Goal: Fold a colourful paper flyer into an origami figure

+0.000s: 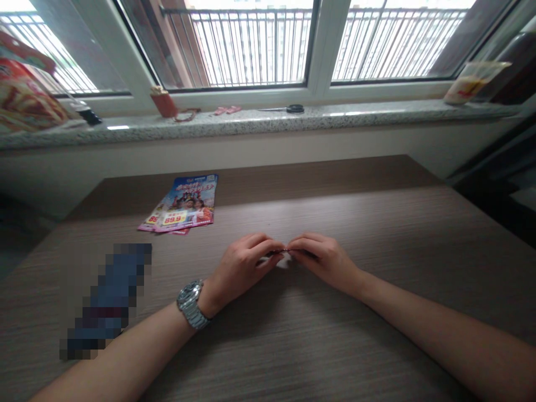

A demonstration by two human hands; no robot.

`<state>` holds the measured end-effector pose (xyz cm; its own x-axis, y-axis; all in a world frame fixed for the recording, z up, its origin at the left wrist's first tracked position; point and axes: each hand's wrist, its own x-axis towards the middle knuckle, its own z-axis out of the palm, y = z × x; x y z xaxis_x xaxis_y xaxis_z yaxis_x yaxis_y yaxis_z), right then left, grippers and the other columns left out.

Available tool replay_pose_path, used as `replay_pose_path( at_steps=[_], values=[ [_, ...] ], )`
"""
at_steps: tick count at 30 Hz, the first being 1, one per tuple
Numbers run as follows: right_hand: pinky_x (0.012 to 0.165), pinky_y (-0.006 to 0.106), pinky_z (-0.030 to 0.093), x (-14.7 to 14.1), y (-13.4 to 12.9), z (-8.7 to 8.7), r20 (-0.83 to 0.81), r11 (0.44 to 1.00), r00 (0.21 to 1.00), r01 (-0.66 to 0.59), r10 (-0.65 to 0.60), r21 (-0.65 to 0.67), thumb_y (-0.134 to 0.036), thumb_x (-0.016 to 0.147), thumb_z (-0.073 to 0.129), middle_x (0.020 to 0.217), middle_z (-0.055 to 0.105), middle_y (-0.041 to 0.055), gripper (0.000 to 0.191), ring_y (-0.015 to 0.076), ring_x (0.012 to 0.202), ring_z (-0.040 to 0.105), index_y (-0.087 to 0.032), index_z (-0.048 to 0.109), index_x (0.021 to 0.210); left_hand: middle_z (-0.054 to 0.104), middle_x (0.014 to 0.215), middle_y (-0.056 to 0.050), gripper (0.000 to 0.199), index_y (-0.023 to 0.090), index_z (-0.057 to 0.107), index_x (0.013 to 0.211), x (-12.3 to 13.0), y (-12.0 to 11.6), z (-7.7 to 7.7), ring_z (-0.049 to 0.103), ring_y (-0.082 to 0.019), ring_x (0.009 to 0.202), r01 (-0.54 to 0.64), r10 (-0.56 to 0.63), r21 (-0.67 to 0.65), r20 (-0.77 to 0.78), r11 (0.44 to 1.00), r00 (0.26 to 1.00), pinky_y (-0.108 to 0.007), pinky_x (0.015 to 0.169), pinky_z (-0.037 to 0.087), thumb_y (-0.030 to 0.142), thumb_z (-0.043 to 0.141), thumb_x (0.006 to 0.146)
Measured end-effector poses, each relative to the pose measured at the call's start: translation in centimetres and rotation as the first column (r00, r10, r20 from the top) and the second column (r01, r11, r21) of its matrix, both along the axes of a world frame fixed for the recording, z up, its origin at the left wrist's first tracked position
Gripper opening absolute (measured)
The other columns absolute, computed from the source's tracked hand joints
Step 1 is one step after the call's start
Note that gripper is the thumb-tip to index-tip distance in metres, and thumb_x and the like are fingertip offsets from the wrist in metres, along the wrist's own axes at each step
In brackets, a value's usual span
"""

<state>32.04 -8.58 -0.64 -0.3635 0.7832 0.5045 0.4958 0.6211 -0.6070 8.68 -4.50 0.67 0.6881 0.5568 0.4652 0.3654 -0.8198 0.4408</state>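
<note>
My left hand (247,262) and my right hand (326,259) meet over the middle of the table, fingertips nearly touching. Between them they pinch a small thin item (285,249), seen almost edge-on. Fingers cover most of it, so its kind cannot be made out. A silver metal watch (191,304) is on my left wrist. Beyond my left hand, a few printed flyers (188,204) lie overlapped on the table, showing a price of 89.9.
The brown wood-grain table (377,223) reaches toward a granite windowsill (335,118). On the sill are scissors (294,109), a red box-like object (164,103), pink pieces (227,110) and a plastic cup (471,82). A blurred-out dark blue object (115,290) lies by my left forearm.
</note>
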Motion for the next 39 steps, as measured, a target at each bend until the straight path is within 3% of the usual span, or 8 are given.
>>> replay_pose_path(
  at_steps=[7,20,27,39],
  values=[
    [0.075,0.029,0.051,0.36,0.28,0.10,-0.128,0.990,0.987,0.079,-0.094,-0.114,-0.020,0.098,0.061,0.091,0.073,0.0034,0.008,0.0162,0.083,0.068,-0.021,0.070,0.099,0.067,0.103,-0.004,0.014,0.021,0.066,0.112,-0.22,0.38,0.03,0.067,-0.016,0.090,-0.048,0.058,-0.121,0.082,0.992,0.995,-0.028,0.080,0.055,0.021,0.061,0.099],
    [0.085,0.031,0.054,-0.07,-0.02,0.24,-0.070,0.998,0.997,0.029,-0.033,-0.057,-0.023,0.097,0.064,0.103,0.073,0.0058,0.014,0.0181,0.095,0.069,-0.022,0.067,0.111,0.066,0.092,-0.002,0.006,0.021,0.066,0.103,-0.33,0.36,-0.34,0.062,-0.014,0.082,-0.051,0.052,-0.009,0.037,0.999,0.998,-0.025,0.076,0.049,0.018,0.061,0.099],
    [0.080,0.031,0.054,-0.26,-0.15,0.27,-0.011,1.000,1.000,-0.014,0.014,0.005,-0.025,0.101,0.059,0.097,0.072,0.0056,0.011,0.0180,0.089,0.068,-0.022,0.069,0.106,0.066,0.089,-0.002,0.010,0.020,0.068,0.102,0.00,-0.20,0.09,0.061,-0.015,0.079,-0.023,0.024,0.032,-0.034,0.999,0.999,-0.026,0.072,0.048,0.025,0.059,0.101],
    [0.073,0.028,0.050,0.14,0.07,0.18,-0.073,0.995,0.994,0.075,-0.080,-0.066,-0.018,0.099,0.057,0.089,0.068,0.0037,0.009,0.0161,0.082,0.065,-0.021,0.065,0.099,0.069,0.097,-0.005,0.011,0.019,0.069,0.107,-0.05,0.19,0.27,0.067,-0.016,0.088,-0.058,0.065,-0.075,0.092,0.995,0.994,-0.028,0.081,0.054,0.021,0.062,0.098]
  ],
)
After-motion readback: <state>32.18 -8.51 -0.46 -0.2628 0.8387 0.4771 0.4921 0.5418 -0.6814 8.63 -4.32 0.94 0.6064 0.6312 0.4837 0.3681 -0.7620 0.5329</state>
